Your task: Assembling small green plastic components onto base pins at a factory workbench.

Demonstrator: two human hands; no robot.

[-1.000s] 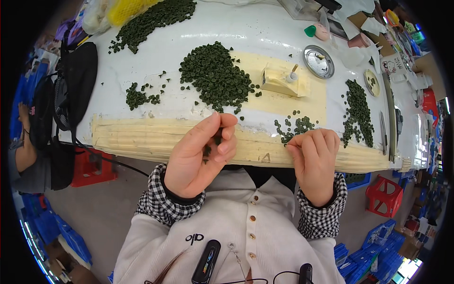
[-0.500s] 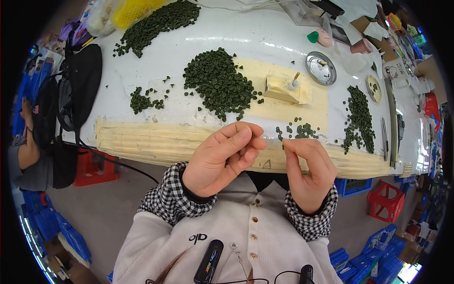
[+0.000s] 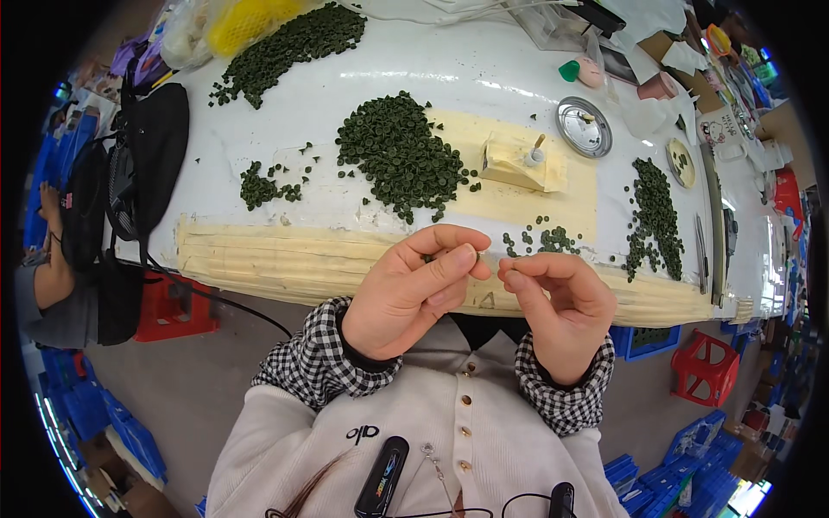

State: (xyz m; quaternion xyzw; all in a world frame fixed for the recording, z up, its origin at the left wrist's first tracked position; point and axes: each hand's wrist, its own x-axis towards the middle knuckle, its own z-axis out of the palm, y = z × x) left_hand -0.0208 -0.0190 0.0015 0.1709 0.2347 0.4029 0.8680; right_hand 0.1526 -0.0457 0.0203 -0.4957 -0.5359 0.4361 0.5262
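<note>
My left hand [image 3: 423, 289] is closed in a pinch, thumb against forefinger, above the table's front edge. A dark speck shows at its fingertips and a greenish bit between its fingers, too small to name. Facing it, my right hand [image 3: 561, 302] also pinches thumb and forefinger together; whatever lies between them is hidden. The two sets of fingertips are close but apart. Just beyond my right hand lie scattered small dark green round pieces [image 3: 557, 240]. A large heap of similar cup-shaped green pieces [image 3: 401, 160] sits past my left hand.
A cream block [image 3: 518, 164] with an upright peg stands mid-table. Right of it are a round metal tin [image 3: 585, 127], another green heap [image 3: 654, 216] and tweezers-like tools [image 3: 700, 255]. More green pieces [image 3: 289, 52] lie far left. A black bag [image 3: 155, 160] hangs at the left edge.
My right hand has moved left, its fingertips now closer to my left hand's. The left fingers have drawn together more and shifted slightly right.
</note>
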